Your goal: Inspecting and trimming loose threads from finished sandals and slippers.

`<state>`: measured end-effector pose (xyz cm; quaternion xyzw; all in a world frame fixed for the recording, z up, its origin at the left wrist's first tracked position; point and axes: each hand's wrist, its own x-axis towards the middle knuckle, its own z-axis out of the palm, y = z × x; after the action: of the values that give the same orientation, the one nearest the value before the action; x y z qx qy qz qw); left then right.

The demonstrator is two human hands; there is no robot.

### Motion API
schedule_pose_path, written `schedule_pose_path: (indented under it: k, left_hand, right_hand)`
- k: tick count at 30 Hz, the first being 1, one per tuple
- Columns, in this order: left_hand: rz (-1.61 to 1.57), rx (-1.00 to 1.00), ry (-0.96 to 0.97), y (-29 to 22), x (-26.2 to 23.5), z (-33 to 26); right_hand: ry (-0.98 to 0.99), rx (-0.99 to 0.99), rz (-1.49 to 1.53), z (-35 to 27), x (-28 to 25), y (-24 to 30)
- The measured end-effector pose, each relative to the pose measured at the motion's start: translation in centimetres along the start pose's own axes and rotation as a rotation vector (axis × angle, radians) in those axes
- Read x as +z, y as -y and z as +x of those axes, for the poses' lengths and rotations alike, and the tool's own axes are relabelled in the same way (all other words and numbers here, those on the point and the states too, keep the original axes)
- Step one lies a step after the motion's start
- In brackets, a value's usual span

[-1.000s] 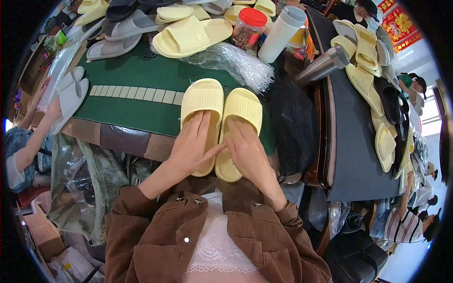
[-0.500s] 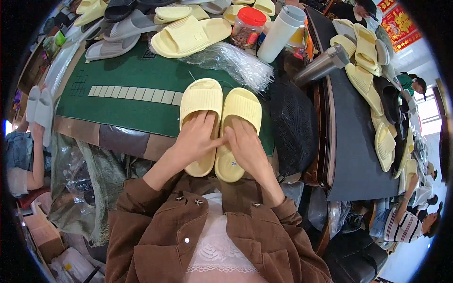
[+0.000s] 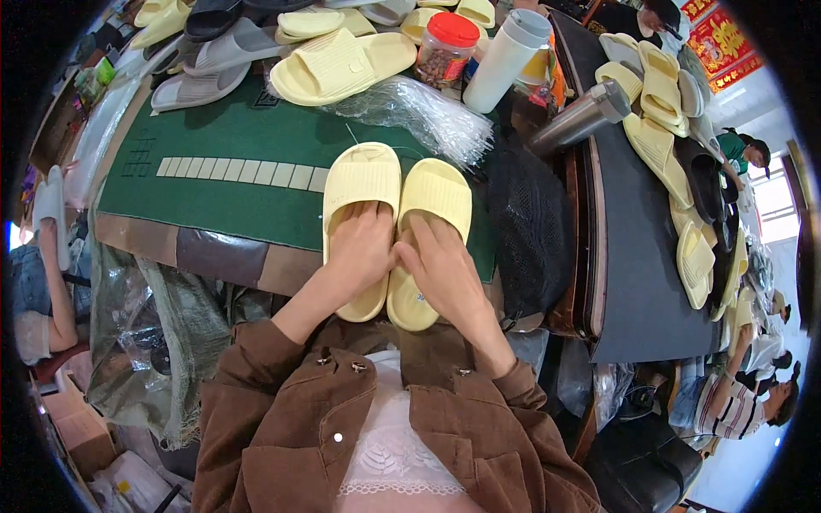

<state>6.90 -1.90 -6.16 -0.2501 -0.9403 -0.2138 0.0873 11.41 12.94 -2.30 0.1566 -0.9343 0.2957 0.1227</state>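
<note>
Two pale yellow slide slippers stand side by side in front of me, toes pointing away, their heels over the table's near edge. My left hand [image 3: 361,245] reaches into the left slipper [image 3: 363,178], its fingertips hidden under the ribbed strap. Inside the right slipper [image 3: 436,195] sits my right hand [image 3: 438,262], fingers partly under that strap and palm over the footbed. Both hands are closed on the slippers, and my thumbs meet between them. A thin clear strand [image 3: 352,134] sticks up by the toes.
A green mat [image 3: 214,205] with a row of pale squares covers the table. Beyond lie more slippers [image 3: 342,68], clear plastic strands [image 3: 449,124], a red-lidded jar [image 3: 445,51], a white bottle [image 3: 509,64] and a steel flask [image 3: 581,117]. Co-workers sit at left and right.
My right hand has shifted slightly, covering more of the round label on the right slipper. At the far left, a co-worker's grey slippers have turned and moved left.
</note>
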Motion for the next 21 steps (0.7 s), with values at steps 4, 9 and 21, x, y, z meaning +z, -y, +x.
schedule_pose_path:
  k: [4,9,21]
  left_hand:
    - [0.007,-0.121,0.102,-0.8,-0.8,0.4]
    - [-0.027,-0.103,0.097,-0.8,-0.5,0.6]
    - [-0.056,-0.07,-0.015,-0.6,-0.1,0.3]
  right_hand:
    - [-0.143,0.004,0.098,0.7,-2.3,0.7]
    - [-0.189,0.079,0.087,4.0,-4.3,-0.9]
    - [0.039,0.127,-0.113,11.0,1.0,-5.9]
